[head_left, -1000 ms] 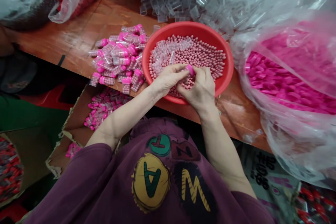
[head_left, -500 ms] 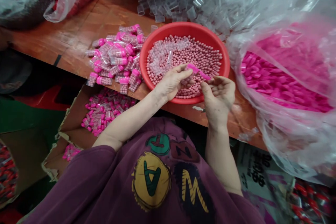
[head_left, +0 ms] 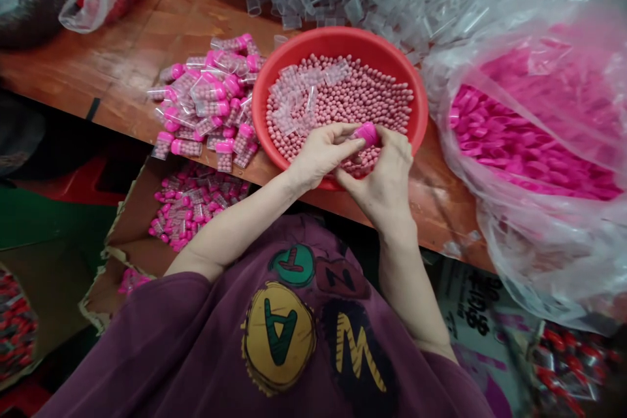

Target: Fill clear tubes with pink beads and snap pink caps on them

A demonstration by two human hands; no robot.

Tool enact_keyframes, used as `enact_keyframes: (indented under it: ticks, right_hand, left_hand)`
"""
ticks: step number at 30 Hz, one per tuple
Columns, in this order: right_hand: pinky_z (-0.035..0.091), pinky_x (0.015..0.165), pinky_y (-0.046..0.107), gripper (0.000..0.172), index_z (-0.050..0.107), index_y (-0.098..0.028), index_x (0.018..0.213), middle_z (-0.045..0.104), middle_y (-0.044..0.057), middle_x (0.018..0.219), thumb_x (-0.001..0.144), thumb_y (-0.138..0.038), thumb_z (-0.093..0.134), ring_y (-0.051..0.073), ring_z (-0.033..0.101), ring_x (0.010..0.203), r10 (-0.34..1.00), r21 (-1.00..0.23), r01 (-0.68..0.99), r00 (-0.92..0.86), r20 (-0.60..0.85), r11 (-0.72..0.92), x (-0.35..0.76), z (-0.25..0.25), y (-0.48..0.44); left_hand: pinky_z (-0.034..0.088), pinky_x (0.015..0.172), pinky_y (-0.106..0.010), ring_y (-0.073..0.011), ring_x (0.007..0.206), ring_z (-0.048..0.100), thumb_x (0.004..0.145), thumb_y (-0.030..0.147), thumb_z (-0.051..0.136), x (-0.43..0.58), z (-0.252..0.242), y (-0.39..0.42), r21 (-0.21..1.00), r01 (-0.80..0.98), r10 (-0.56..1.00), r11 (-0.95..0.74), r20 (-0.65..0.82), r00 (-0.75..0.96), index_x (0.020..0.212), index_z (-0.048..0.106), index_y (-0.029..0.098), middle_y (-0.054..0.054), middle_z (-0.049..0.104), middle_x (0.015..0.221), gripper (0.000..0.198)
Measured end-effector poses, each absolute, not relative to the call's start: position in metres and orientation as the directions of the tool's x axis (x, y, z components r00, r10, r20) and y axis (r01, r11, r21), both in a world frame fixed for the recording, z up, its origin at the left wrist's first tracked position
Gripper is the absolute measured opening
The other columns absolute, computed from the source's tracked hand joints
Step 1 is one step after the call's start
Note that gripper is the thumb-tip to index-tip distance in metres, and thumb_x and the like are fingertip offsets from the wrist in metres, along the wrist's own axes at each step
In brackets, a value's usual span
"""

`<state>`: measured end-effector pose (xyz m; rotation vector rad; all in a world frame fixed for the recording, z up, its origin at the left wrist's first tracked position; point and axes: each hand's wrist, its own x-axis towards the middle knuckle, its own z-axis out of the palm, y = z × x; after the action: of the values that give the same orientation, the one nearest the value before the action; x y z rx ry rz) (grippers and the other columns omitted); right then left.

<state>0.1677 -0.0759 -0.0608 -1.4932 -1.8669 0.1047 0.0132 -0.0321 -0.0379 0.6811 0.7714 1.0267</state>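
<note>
Cap (head_left: 366,134), bright pink, sits right between the two hands, over the near side of a red bowl (head_left: 420,124). Left hand (head_left: 323,155) has it pinched, thumb in front and fingers behind. Right hand (head_left: 385,176) curls in from the other side with fingertips up against it and the thumb lower down; can't tell how tight that one is. Whatever's under the cap is mostly hidden by fingers, tbh. Just beyond the grip, the bowl's full of pink beads (head_left: 365,91), with some clear tubes (head_left: 289,111) lying on top. Off to the grip's left there's a heap of pink-capped bottles (head_left: 210,108) on the table (head_left: 441,199), and well to its right, a plastic bag (head_left: 533,235) of loose pink caps (head_left: 519,150).
</note>
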Motion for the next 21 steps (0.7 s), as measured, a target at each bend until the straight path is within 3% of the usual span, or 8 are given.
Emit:
enact_keyframes:
  ticks: [2, 6, 10, 17, 21]
  right_hand:
    - [0.054, 0.121, 0.071, 0.085, 0.053, -0.016, 0.158, 0.07, 0.025, 0.146, 0.09, -0.055, 0.083, 0.044, 0.065, 0.135, 0.896, -0.452, 0.857, -0.023, 0.443, 0.246, 0.16, -0.065, -0.074]
    - [0.052, 0.12, 0.07, 0.067, 0.052, -0.022, 0.159, 0.07, 0.024, 0.143, 0.098, -0.041, 0.073, 0.045, 0.063, 0.135, 0.925, -0.468, 0.867, 0.023, 0.38, 0.171, 0.151, -0.068, -0.067]
    - [0.05, 0.122, 0.073, 0.062, 0.053, -0.02, 0.154, 0.069, 0.026, 0.142, 0.099, -0.043, 0.071, 0.046, 0.062, 0.136, 0.902, -0.494, 0.846, 0.037, 0.431, 0.201, 0.15, -0.07, -0.067]
    - [0.047, 0.128, 0.072, 0.075, 0.043, -0.028, 0.163, 0.07, 0.023, 0.148, 0.099, -0.05, 0.075, 0.043, 0.063, 0.137, 0.832, -0.449, 0.844, 0.005, 0.554, 0.294, 0.153, -0.08, -0.072]
    - [0.049, 0.126, 0.072, 0.08, 0.042, -0.026, 0.167, 0.069, 0.023, 0.148, 0.098, -0.049, 0.076, 0.042, 0.063, 0.135, 0.798, -0.415, 0.844, -0.025, 0.602, 0.339, 0.155, -0.084, -0.071]
  left_hand:
    - [0.063, 0.087, -0.021, -0.0104, 0.085, 0.077, 0.089, 0.013, 0.097, 0.016, -0.037, -0.033, 0.801, -0.457, 0.918, 0.386, -0.285, 0.275, 0.11, 0.078, 0.015, 0.0, 0.085, 0.097, 0.028]
    - [0.062, 0.092, -0.024, -0.0117, 0.086, 0.078, 0.093, 0.008, 0.09, 0.02, -0.03, -0.036, 0.785, -0.439, 0.9, 0.437, -0.377, 0.221, 0.114, 0.075, 0.016, 0.0, 0.083, 0.092, 0.027]
    - [0.061, 0.092, -0.026, -0.0123, 0.084, 0.077, 0.092, 0.007, 0.09, 0.017, -0.024, -0.037, 0.76, -0.445, 0.881, 0.473, -0.409, 0.238, 0.113, 0.076, 0.015, 0.0, 0.081, 0.092, 0.027]
    - [0.064, 0.082, -0.026, -0.0116, 0.073, 0.072, 0.093, 0.014, 0.092, 0.013, -0.021, -0.029, 0.648, -0.456, 0.791, 0.61, -0.464, 0.4, 0.099, 0.077, 0.014, 0.001, 0.078, 0.083, 0.016]
    - [0.063, 0.078, -0.025, -0.0101, 0.067, 0.069, 0.095, 0.015, 0.09, 0.014, -0.019, -0.029, 0.645, -0.437, 0.775, 0.627, -0.461, 0.432, 0.096, 0.077, 0.014, 0.001, 0.076, 0.079, 0.013]
